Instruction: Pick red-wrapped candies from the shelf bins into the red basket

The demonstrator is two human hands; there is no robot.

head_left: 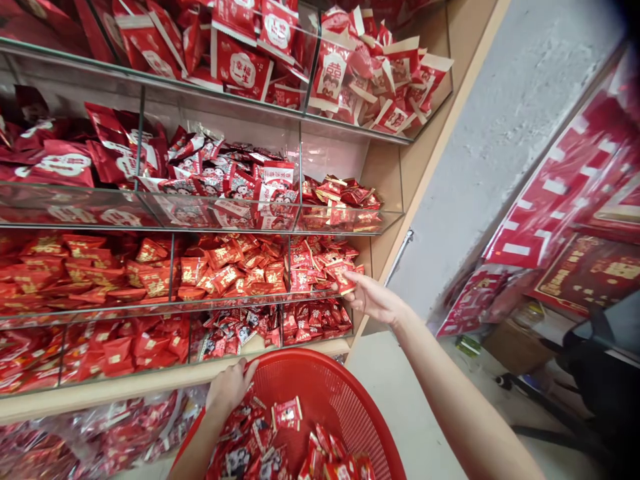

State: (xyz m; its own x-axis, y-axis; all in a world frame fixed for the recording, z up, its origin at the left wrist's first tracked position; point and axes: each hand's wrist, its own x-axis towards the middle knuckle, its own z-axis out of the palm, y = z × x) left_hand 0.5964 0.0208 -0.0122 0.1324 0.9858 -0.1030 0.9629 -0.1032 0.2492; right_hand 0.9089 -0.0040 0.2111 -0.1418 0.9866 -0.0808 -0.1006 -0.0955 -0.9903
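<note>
A red plastic basket (367, 400) with red candy packets (287, 414) inside stands at the bottom centre. My left hand (231, 385) grips its rim at the upper left, thumb and fingers closed round the edge. My right hand (367, 298) reaches to the right end of a shelf compartment, fingers pinching a small red packet (341, 276) with gold print. More red packets (303, 259) lie in that compartment, just left of my right hand, behind a clear front panel.
Glass-fronted shelves hold red packets (240, 180) in several rows, with a wooden side panel (425, 167) at their right. Bagged goods (125, 433) lie below. Red goods (550, 200) and a dark chair (590, 373) are at the right.
</note>
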